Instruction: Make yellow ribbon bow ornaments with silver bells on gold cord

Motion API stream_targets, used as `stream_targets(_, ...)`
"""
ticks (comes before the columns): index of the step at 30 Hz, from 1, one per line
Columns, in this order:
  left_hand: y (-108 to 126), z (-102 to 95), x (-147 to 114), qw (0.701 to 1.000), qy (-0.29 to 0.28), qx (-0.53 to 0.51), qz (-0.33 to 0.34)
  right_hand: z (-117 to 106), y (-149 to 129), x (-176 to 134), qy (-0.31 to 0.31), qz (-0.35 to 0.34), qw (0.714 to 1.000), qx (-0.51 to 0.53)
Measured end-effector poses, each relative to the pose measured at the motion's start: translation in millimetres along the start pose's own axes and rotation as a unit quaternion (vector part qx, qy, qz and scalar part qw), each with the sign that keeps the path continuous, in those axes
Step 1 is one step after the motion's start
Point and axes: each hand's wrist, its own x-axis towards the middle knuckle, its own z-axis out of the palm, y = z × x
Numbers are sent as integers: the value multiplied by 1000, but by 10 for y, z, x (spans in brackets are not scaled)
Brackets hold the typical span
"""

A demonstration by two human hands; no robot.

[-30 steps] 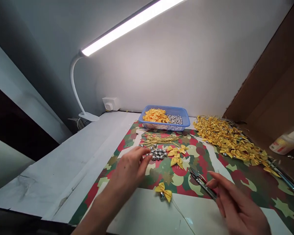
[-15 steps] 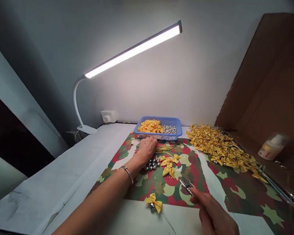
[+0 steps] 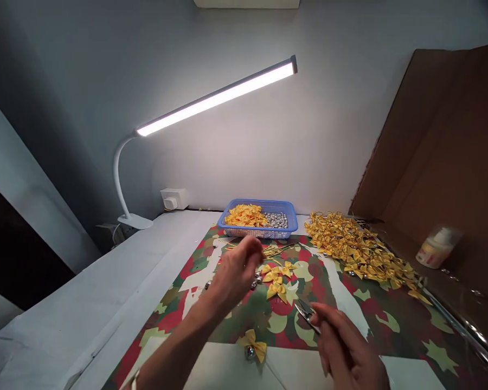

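My right hand (image 3: 345,346) is closed round a small pair of metal thread snips (image 3: 305,314), their points toward the far left. My left hand (image 3: 239,265) is over the mat with its fingers curled together; whatever they pinch is too small to make out. Just beyond it lies a bundle of gold cords (image 3: 278,250). Silver bells (image 3: 257,279) show partly behind this hand. To its right lie several yellow ribbon bows (image 3: 277,290). Nearer me, a yellow bow with a silver bell (image 3: 250,352) rests on the pale surface, a thin thread beside it.
A blue basket (image 3: 290,230) holds yellow bows and silver bells at the back. A heap of yellow bows with bells (image 3: 350,246) spreads along the right. A white bottle (image 3: 434,249) stands by a cardboard wall (image 3: 427,141). A lit lamp (image 3: 219,97) hangs over the left.
My left hand has drawn back from the gold cords toward me, its fingers now curled above the mat. My right hand keeps the snips in nearly the same place. The view has tilted up slightly.
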Motion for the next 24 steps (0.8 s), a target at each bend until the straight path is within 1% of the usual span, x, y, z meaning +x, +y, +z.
stream_targets(2, 147, 31, -305, 994, -39, -97, 13, 96, -116, 47, -29, 35, 998, 48)
stream_targets(3, 198, 56, -445, 989, -57, -134, 15, 141, -174, 71, -42, 37, 997, 58)
stream_targets(5, 244, 106, -676, 973, -79, -218, 1, 207, -267, 114, -76, 16, 995, 63)
stream_targets(7, 231, 143, -842, 934, -88, -345, -32, 241, -316, 138, -116, -14, 992, 54)
stream_targets(9, 194, 153, -962, 889, -93, -442, -73, 254, -318, 135, -135, -17, 990, 42)
stream_targets(12, 147, 109, -1107, 844, -115, -505, -137, 270, -264, 95, -116, 33, 992, 28)
stream_targets(14, 129, 62, -1186, 824, -135, -525, -165, 287, -218, 64, -106, 56, 993, 17)
stream_targets(16, 111, 28, -1246, 816, -141, -534, -173, 302, -179, 39, -101, 53, 993, -4)
stream_targets(18, 85, 18, -1285, 817, -130, -535, -172, 310, -153, 21, -97, 30, 994, -34)
stream_targets(21, 31, 30, -1315, 820, -115, -531, -178, 315, -137, -7, -108, -46, 990, -83)
stream_targets(22, 11, 33, -1319, 827, -114, -523, -175, 317, -136, -19, -114, -77, 986, -97)
stream_targets(24, -21, 25, -1326, 855, -98, -486, -150, 326, -137, -50, -126, -134, 976, -116)
